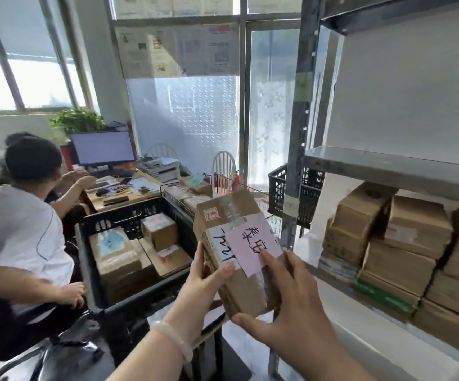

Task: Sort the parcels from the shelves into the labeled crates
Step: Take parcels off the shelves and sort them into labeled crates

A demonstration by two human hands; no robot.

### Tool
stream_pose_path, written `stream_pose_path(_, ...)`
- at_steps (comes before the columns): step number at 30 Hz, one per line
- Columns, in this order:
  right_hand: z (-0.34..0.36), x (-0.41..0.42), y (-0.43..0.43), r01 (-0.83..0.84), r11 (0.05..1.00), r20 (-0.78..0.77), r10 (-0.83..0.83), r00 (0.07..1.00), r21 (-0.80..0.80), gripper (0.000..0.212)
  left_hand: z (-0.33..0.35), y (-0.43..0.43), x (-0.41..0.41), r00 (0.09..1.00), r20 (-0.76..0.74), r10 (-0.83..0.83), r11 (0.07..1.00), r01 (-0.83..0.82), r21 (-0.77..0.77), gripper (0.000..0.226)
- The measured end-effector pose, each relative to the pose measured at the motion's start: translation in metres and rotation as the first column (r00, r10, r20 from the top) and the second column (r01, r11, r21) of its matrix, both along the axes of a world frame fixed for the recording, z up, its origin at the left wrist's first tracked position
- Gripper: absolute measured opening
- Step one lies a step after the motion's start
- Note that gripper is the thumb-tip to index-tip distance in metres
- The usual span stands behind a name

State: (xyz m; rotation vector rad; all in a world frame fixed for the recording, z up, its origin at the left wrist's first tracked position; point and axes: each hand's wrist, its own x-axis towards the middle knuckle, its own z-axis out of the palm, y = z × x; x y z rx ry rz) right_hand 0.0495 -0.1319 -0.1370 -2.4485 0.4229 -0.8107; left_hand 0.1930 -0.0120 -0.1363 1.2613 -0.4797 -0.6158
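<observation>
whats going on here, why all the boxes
A person is sorting parcels. The left hand and right hand hold a brown cardboard parcel with a pink handwritten label, raised beside a black plastic crate that already contains other parcels. Stacked cardboard boxes sit on the grey metal shelf to the right. Another person in a white shirt sits at a wooden desk nearby.

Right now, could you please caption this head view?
Left hand and right hand hold a pink-labelled parcel beside a black crate.
</observation>
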Motion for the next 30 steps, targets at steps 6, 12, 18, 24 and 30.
stream_pose_path(6, 0.007, 0.063, -0.001, -0.07, 0.995, 0.07, 0.074, 0.995, -0.065, 0.101, 0.005, 0.015, 0.056, 0.997, 0.069, 0.047, 0.999, -0.048, 0.022, 0.118)
stream_pose_path(12, 0.005, 0.129, -0.032, -0.061, 0.998, 0.053, 0.062, 0.997, -0.024, 0.101, 0.008, 0.014, 0.103, 0.947, 0.299, 0.119, 0.968, -0.178, 0.176, 0.108)
stream_pose_path(18, 0.025, 0.207, -0.105, -0.038, 0.998, 0.081, 0.035, 0.996, 0.04, 0.096, 0.013, -0.001, 0.163, 0.831, 0.512, 0.218, 0.813, -0.444, 0.375, 0.097)
stream_pose_path(24, 0.039, 0.273, -0.201, 0.075, 0.997, 0.002, -0.075, 0.997, 0.024, 0.101, 0.009, -0.04, 0.206, 0.79, 0.578, 0.203, 0.717, -0.522, 0.462, 0.086)
stream_pose_path(30, 0.036, 0.339, -0.271, 0.132, 0.991, -0.221, -0.131, 0.966, -0.015, 0.095, 0.0, -0.083, 0.237, 0.781, 0.602, 0.167, 0.686, -0.531, 0.498, 0.076)
